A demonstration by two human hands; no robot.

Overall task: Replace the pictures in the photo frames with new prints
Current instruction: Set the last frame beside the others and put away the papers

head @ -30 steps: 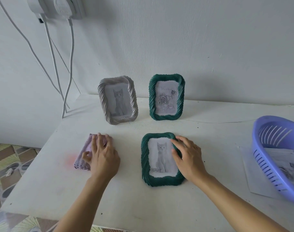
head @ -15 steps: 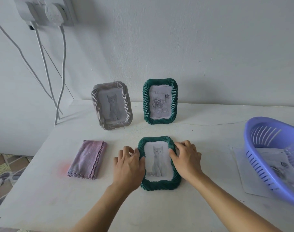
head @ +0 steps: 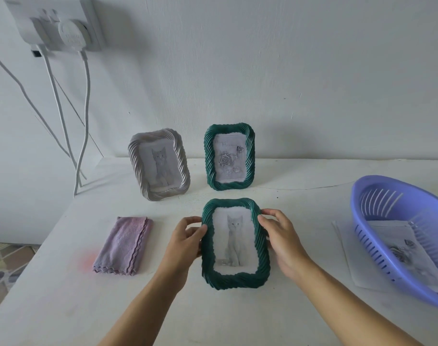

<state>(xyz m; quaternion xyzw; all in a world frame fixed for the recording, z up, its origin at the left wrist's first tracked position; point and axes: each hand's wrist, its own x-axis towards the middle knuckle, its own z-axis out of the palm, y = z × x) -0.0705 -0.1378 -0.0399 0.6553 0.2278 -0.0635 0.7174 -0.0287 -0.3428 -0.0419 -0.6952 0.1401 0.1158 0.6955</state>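
Near frame [head: 235, 278]: dark green, rope-twist ribbing, slight sheen, looks like moulded plastic or resin. Cat print [head: 234, 242] behind it: matt grey paper, pale. Rear green frame [head: 250, 156]: same ribbed finish, rose print on paper. Grey frame [head: 135, 166]: same twisted relief, paler, duller. Cloth [head: 124, 245]: mauve, soft nap, scalloped stitched edge, folded. Table [head: 63, 295]: white, matt, lightly speckled, faint pink stain. Basket [head: 387, 233]: lilac plastic, smooth, slotted walls, mild gloss. Sheets [head: 352, 265] under it: plain matt paper. Wall [head: 287, 71]: white, matt paint. Cables [head: 85, 108]: white, smooth plastic sheath.
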